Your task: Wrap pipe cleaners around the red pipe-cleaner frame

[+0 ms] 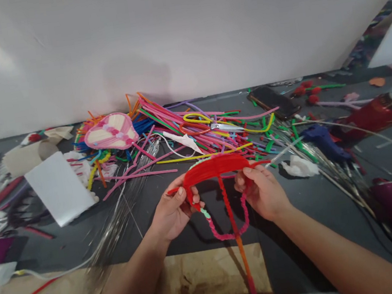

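Between my hands is a pipe-cleaner craft piece [217, 166] with a wide red curved band across its top. A braided pink loop [221, 236] hangs from it, with a pale green bit near my left fingers. One straight twisted stem [242, 253], red turning to orange, runs down the middle toward me. My left hand [172, 212] pinches the band's left end, thumb on top. At the right end my right hand [261, 191] grips the band between thumb and fingers. Red tips poke out past both hands.
Behind lies a heap of coloured pipe cleaners [173, 121] with scissors [226, 127] on top. A pink heart-shaped piece [111, 132] and a white card [59, 188] are at left. Toward the right are a phone [273, 102], a blue glue gun [326, 142] and a red can [371, 116].
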Demonstrator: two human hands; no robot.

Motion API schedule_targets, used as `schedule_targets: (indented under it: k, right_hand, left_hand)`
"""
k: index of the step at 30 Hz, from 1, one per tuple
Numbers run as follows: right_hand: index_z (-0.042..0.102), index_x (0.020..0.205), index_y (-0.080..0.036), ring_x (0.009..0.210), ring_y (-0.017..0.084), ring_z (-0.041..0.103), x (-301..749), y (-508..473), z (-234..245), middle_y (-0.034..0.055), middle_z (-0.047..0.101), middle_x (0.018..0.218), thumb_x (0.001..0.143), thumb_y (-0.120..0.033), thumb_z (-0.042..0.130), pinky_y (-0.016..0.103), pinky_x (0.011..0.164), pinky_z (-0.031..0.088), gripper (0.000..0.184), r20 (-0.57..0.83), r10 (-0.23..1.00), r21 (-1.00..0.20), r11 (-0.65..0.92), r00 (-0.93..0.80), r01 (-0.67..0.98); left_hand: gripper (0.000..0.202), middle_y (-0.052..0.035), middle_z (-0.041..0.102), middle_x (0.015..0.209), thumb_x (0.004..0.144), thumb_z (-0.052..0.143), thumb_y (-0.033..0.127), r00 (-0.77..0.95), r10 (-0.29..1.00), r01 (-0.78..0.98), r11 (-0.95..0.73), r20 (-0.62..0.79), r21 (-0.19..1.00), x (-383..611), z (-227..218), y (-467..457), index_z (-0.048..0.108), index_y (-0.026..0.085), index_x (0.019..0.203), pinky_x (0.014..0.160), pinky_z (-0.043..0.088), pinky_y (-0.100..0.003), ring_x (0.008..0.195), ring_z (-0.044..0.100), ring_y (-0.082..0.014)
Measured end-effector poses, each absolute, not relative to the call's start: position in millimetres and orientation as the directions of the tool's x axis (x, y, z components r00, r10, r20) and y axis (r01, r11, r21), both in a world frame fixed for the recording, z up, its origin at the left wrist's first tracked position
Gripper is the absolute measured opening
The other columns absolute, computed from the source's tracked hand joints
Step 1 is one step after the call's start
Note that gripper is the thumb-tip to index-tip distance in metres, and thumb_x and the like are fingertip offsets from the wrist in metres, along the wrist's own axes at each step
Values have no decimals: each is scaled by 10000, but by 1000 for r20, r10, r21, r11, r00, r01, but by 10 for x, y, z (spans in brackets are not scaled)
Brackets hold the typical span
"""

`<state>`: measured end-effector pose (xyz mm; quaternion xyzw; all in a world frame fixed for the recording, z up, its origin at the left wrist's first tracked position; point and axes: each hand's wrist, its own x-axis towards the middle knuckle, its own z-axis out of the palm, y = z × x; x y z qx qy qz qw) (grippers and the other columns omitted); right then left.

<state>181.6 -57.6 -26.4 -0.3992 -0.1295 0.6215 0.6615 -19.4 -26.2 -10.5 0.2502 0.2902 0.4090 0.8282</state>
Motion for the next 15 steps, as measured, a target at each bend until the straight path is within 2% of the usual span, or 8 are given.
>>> schedule_targets:
  k: [4, 8, 10, 12, 15]
  right_hand:
    - [580, 748, -223, 548, 90, 529, 1855, -562, -270, -46, 601, 591, 669, -249, 731, 205, 506, 421, 172, -330, 930, -709, -133, 160, -693]
    - [594, 979, -263, 615, 94, 565, 2030, -530, -260, -29, 637, 781, 681, -271, 731, 225, 565, 469, 329, -228, 962, -848, -120, 151, -516]
    - [554, 1096, -301, 707, 113, 589, 2135, -527, -240, -13, 637, 922, 697, -269, 723, 262, 644, 500, 435, -85, 973, -949, -14, 214, -315]
    - [529, 1163, -307, 809, 146, 605, 2213, -543, -209, 17, 628, 1040, 716, -274, 707, 318, 744, 507, 482, 72, 975, -997, 78, 211, -22]
    - [539, 1202, -269, 862, 197, 623, 2242, -585, -161, 61, 648, 1077, 744, -303, 679, 392, 833, 489, 480, 203, 974, -897, 144, 99, 418]
  left_hand:
    - [325, -14, 651, 759, 734, 719, 230, 474, 836, -534, 524, -278, 663, -209, -105, -239, 613, 195, 1039, 623, 544, -263, 635, 601, -102]
    - [286, -9, 643, 752, 740, 711, 220, 407, 870, -562, 478, -278, 675, -253, -76, -198, 615, 195, 1008, 592, 533, -241, 612, 587, -92]
    - [282, -7, 639, 746, 734, 716, 218, 390, 878, -574, 468, -278, 671, -267, -56, -188, 618, 201, 998, 571, 525, -228, 611, 585, -93]
    - [288, -9, 639, 742, 722, 726, 211, 385, 877, -575, 471, -286, 669, -270, -42, -188, 623, 202, 991, 559, 522, -221, 608, 584, -95]
    - [296, -12, 639, 733, 708, 735, 202, 396, 867, -560, 488, -301, 670, -258, -43, -202, 633, 189, 986, 554, 522, -221, 594, 579, -93]
